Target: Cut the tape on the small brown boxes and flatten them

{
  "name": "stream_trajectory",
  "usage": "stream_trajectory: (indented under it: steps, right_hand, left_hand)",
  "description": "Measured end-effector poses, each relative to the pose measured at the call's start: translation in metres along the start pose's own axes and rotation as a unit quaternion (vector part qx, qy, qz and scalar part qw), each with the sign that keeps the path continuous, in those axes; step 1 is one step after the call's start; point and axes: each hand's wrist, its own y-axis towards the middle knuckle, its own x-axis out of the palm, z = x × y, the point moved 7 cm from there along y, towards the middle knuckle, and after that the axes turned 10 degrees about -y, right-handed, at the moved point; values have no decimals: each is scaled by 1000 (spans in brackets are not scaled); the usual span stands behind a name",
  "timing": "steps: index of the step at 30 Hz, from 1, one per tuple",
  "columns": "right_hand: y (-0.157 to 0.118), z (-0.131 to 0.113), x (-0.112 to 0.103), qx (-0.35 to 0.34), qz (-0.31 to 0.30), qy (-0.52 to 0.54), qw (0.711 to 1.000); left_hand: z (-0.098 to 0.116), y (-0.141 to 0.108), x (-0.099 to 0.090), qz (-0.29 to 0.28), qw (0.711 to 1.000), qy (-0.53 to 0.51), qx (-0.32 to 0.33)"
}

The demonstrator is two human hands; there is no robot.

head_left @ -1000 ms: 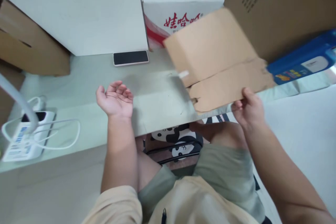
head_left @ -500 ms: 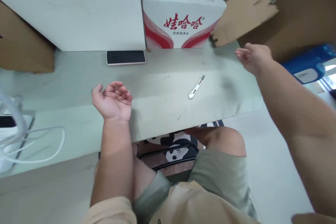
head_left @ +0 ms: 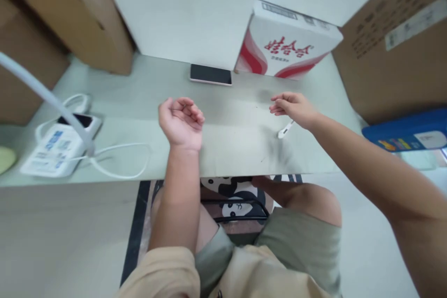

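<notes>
While the left hand [head_left: 181, 123] hovers palm up, fingers loosely curled and holding nothing, the right hand [head_left: 293, 108] — empty too, fingers nearly together — hangs over the white cutter [head_left: 285, 129] lying on the pale green tabletop [head_left: 230, 149].

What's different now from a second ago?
The right hand has let go of the cardboard piece, now out of view, and hovers empty near the cutter. The left hand stays open and empty; the phone still lies by the white box.
</notes>
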Motion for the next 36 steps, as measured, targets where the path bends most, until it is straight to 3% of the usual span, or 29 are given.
stream_trajectory:
  steps: [5,9,11,16,20,22,25,27,29,31,33,35,36]
  right_hand:
    - [9,-72,80,-160,-61,-135,976]
    - [4,-159,162,-325,-82,-206,919]
    - [1,-207,204,-370,-103,-197,902]
    - [21,-307,283,-371,-126,-171,904]
    - [35,-335,315,-329,-151,-124,924]
    - [30,-335,312,-325,-110,-129,930]
    - [11,-328,291,-341,-57,-125,930]
    - [-3,-315,270,-353,-46,-130,925]
    - [-14,-291,241,-364,-25,-131,922]
    - [-24,-252,204,-364,6,-102,926]
    - [-33,-198,160,-351,59,-47,933]
    - [-49,-137,113,-335,144,22,931]
    - [-62,-108,88,-334,215,31,917]
  left_hand:
    - [33,-2,-16,-1,998,-62,19]
    - [53,-1,-27,5,994,-109,21]
    - [60,-1,-30,9,992,-127,18]
    - [68,2,-33,22,990,-140,23]
    - [73,4,-36,23,989,-141,35]
    - [75,4,-37,20,990,-136,43]
    - [77,6,-41,33,989,-123,69]
    - [81,4,-47,67,984,-99,129]
    - [92,-5,-52,106,964,-47,239]
    - [105,-21,-52,136,922,21,363]
    - [114,-40,-49,150,872,80,460]
    - [117,-53,-42,138,839,122,512]
    - [116,-56,-38,112,836,141,519]
